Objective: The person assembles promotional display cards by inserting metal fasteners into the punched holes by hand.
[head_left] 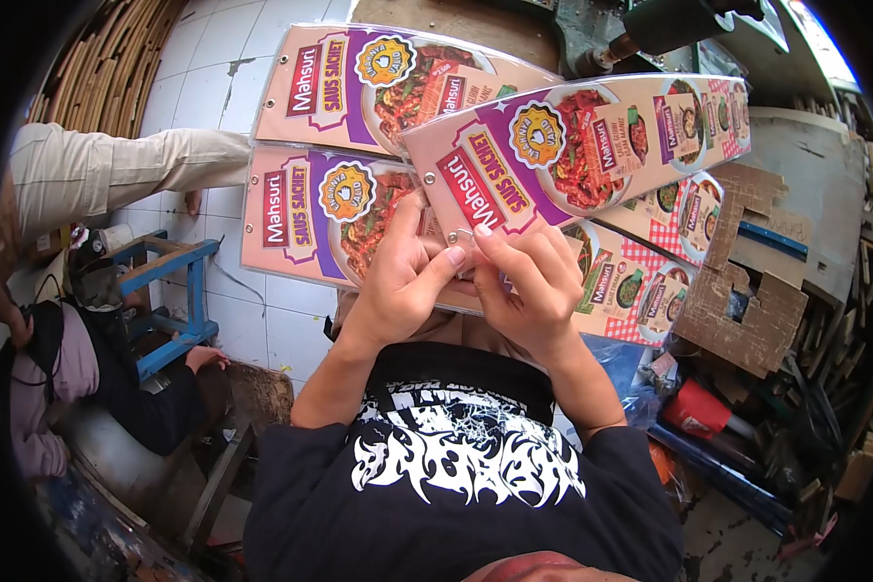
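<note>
We see the right hand (pixel 535 283) pinching what looks like a thin wire (pixel 466 232) at the near corner of the top card (pixel 577 145); the left hand (pixel 398 276) is curled close beside it, but we cannot tell what its fingers grip. If either hand tugs unevenly, the wire could slip from the eyelet (pixel 451 238) or bend — and the overlapping cards could slide, being loosely fanned. We count three printed cards, two eyelets on the top one, one wire — and our two hands.
</note>
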A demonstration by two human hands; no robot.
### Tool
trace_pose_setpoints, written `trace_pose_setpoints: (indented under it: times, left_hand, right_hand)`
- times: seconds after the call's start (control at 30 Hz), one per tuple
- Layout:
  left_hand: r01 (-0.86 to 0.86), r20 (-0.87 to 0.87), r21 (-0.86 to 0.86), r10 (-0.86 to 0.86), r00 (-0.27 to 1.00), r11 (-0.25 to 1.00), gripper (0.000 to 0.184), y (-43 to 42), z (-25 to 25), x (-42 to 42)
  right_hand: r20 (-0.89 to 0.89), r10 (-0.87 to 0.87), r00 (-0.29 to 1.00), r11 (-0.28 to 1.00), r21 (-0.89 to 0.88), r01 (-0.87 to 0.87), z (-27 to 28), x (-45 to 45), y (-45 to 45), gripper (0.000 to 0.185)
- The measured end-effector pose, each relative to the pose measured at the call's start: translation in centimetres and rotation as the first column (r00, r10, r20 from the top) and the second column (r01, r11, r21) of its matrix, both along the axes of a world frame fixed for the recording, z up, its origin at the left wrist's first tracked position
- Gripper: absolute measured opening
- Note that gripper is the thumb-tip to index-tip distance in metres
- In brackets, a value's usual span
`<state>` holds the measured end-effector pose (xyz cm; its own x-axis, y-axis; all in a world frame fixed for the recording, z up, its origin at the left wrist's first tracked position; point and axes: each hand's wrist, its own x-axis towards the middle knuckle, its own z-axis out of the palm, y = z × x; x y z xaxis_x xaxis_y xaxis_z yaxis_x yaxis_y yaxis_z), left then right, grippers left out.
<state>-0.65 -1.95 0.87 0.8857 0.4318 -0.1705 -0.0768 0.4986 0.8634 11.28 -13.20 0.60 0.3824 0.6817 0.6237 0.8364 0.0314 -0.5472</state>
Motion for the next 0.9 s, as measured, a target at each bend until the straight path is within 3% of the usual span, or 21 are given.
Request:
trace_pose_setpoints:
  times: [0.2, 0.53, 0.67, 0.9]
  left_hand:
    - [0.018, -0.027, 0.066, -0.016, 0.999, 0.998, 0.051, 0.0, 0.0, -0.2]
    - [-0.039, -0.028, 0.152, 0.044, 0.999, 0.988, 0.055, -0.7, -1.0, -0.2]
    - [-0.049, -0.03, 0.195, 0.056, 0.998, 0.98, 0.055, -0.7, -1.4, -0.3]
    - [-0.03, -0.072, 0.269, 0.052, 0.996, 0.963, 0.053, -0.6, -1.1, -0.4]
  right_hand:
    - [0.077, 0.046, 0.996, 0.998, -0.042, -0.043, -0.2, -0.3, -0.4, 0.034]
    - [0.196, 0.103, 0.975, 0.989, -0.122, -0.08, 0.3, -0.6, -0.4, 0.039]
    - [0.283, 0.094, 0.955, 0.994, -0.077, -0.075, -0.2, -0.6, -0.1, 0.034]
    - [0.359, 0.136, 0.923, 0.977, -0.204, -0.065, 1.4, -1.0, -0.1, 0.037]
